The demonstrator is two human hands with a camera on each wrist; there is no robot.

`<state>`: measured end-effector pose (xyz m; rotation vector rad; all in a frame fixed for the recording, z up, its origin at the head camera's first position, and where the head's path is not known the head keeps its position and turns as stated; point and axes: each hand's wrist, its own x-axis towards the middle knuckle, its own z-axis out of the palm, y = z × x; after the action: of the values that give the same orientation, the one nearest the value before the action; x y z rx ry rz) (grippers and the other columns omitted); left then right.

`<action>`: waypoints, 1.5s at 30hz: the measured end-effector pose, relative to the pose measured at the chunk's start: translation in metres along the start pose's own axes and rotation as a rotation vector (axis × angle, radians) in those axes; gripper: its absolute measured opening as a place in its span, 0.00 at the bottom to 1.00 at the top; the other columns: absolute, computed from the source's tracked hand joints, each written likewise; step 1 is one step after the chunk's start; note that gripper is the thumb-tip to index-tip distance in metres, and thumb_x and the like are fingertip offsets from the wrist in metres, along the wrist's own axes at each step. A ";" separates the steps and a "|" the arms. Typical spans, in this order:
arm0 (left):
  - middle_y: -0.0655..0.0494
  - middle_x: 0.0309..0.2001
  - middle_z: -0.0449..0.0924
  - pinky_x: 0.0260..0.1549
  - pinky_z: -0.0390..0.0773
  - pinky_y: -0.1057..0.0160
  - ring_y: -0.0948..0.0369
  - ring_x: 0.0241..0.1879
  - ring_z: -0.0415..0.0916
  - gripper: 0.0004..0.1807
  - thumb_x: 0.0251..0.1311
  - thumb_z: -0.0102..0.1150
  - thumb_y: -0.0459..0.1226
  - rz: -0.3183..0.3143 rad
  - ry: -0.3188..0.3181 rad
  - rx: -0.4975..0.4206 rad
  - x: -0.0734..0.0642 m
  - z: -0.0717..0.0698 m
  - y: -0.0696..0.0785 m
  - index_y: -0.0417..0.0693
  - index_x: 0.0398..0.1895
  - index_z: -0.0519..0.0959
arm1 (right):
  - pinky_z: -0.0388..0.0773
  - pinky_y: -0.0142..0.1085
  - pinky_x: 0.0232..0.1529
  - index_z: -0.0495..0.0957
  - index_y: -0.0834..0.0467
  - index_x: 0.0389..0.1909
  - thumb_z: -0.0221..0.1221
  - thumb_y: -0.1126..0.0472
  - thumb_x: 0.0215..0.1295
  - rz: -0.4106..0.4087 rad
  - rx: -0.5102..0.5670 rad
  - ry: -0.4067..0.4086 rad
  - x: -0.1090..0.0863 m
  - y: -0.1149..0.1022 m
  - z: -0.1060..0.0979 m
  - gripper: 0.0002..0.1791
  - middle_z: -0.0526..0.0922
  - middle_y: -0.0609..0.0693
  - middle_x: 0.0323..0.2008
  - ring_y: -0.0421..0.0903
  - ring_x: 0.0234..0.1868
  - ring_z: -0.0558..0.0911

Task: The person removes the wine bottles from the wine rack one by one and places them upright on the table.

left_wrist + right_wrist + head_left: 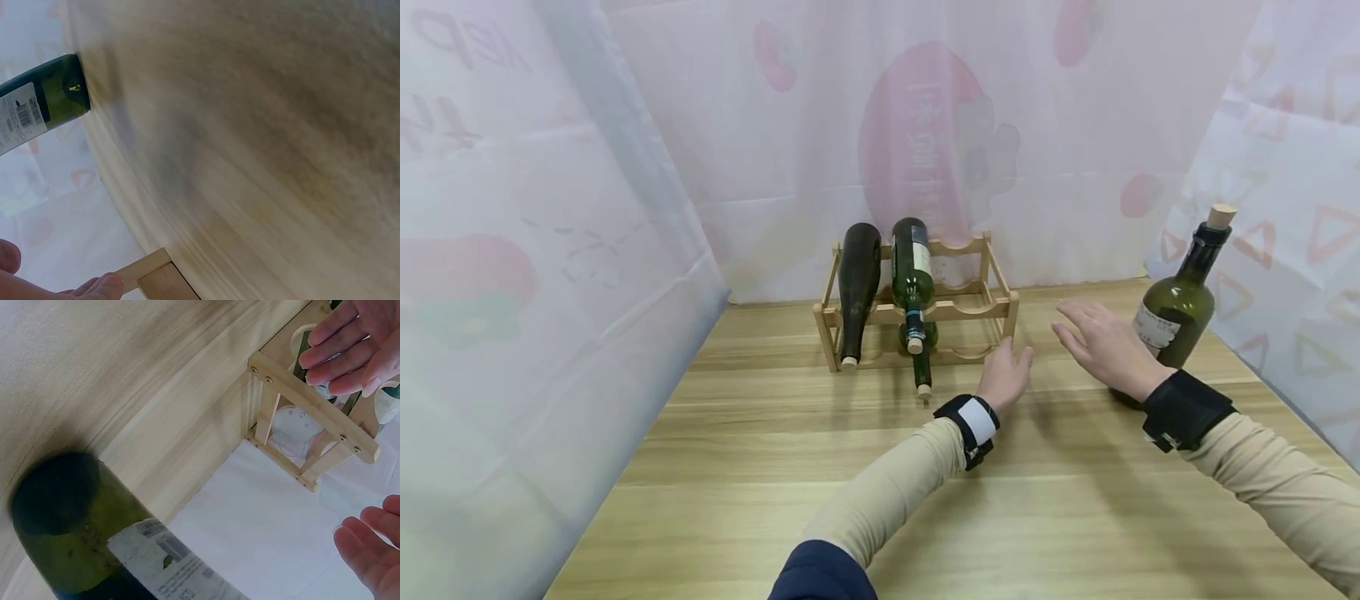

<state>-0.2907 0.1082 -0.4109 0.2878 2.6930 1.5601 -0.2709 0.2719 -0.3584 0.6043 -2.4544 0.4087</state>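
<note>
A two-tier wooden wine rack (977,312) stands at the back of the table. On its top tier lie a dark bottle (859,267) and a green bottle (913,275) with a pale label; below them another corked bottle (922,367) pokes its neck out. My left hand (1004,377) is at the rack's front right post, fingers extended; whether they touch the wood I cannot tell. To the right, a corked green wine bottle (1176,304) stands upright on the table. My right hand (1108,346) hovers just left of it, fingers loose, holding nothing.
Wood-grain table (737,467) lies under everything. Printed pale curtains (790,150) hang behind the rack and along both sides. The upright bottle is close to the right-hand curtain (1292,250).
</note>
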 end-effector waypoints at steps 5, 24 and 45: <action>0.42 0.63 0.73 0.62 0.72 0.57 0.53 0.63 0.71 0.29 0.72 0.44 0.47 -0.005 0.006 -0.019 0.000 -0.003 -0.004 0.39 0.69 0.63 | 0.74 0.58 0.54 0.74 0.71 0.55 0.58 0.63 0.67 -0.009 0.012 -0.010 0.001 -0.003 0.002 0.20 0.79 0.68 0.54 0.65 0.55 0.76; 0.43 0.67 0.69 0.64 0.69 0.54 0.52 0.67 0.67 0.28 0.73 0.43 0.46 -0.049 -0.014 -0.039 0.000 -0.018 -0.015 0.41 0.70 0.62 | 0.73 0.58 0.55 0.74 0.71 0.56 0.57 0.63 0.67 -0.020 0.034 -0.023 0.005 -0.008 0.008 0.21 0.78 0.69 0.54 0.65 0.56 0.76; 0.43 0.68 0.67 0.67 0.66 0.54 0.50 0.69 0.64 0.29 0.73 0.41 0.46 -0.054 0.034 -0.038 0.002 -0.041 -0.033 0.39 0.71 0.60 | 0.74 0.58 0.55 0.74 0.73 0.55 0.57 0.64 0.66 -0.051 0.049 -0.015 0.011 -0.013 0.016 0.21 0.78 0.70 0.54 0.66 0.55 0.76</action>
<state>-0.3016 0.0573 -0.4188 0.1874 2.6682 1.6139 -0.2799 0.2508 -0.3631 0.6911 -2.4437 0.4469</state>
